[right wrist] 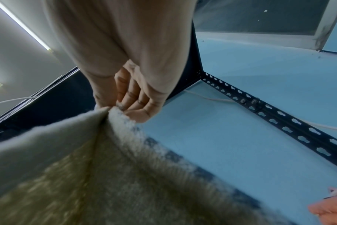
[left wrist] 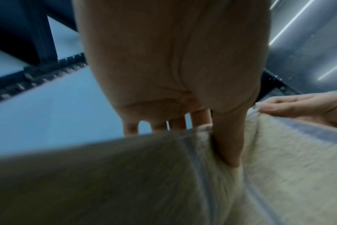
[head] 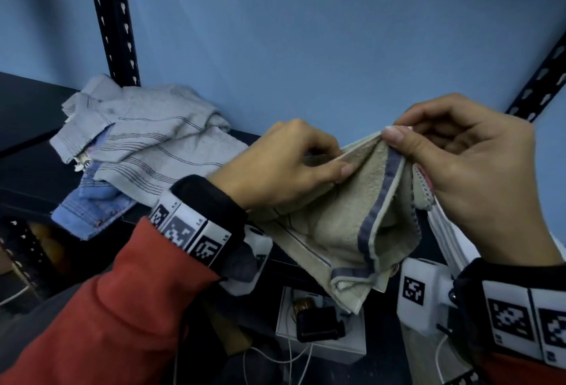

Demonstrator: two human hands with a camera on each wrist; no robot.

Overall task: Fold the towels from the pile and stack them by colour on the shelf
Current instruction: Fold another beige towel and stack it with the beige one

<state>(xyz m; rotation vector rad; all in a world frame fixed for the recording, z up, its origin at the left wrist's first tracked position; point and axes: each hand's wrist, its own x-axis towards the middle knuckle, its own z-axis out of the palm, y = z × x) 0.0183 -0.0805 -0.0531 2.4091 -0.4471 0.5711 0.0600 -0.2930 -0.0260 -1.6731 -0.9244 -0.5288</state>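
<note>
A beige towel (head: 343,219) with a blue-grey border stripe hangs in the air in front of the shelf, held up by both hands. My left hand (head: 284,167) pinches its upper edge between thumb and curled fingers. My right hand (head: 459,158) pinches the top corner, thumb on the near side. The left wrist view shows the left hand (left wrist: 217,134) gripping the towel (left wrist: 279,175). In the right wrist view the right hand (right wrist: 121,103) pinches the peak of the towel (right wrist: 106,175). A pile of grey striped and blue towels (head: 144,146) lies on the dark shelf (head: 27,170) at the left.
Black slotted shelf uprights (head: 111,17) stand against a blue wall (head: 306,32). Below the shelf edge sits a white box (head: 321,345) with a dark device and cables. Another white striped cloth (head: 444,231) hangs under my right hand.
</note>
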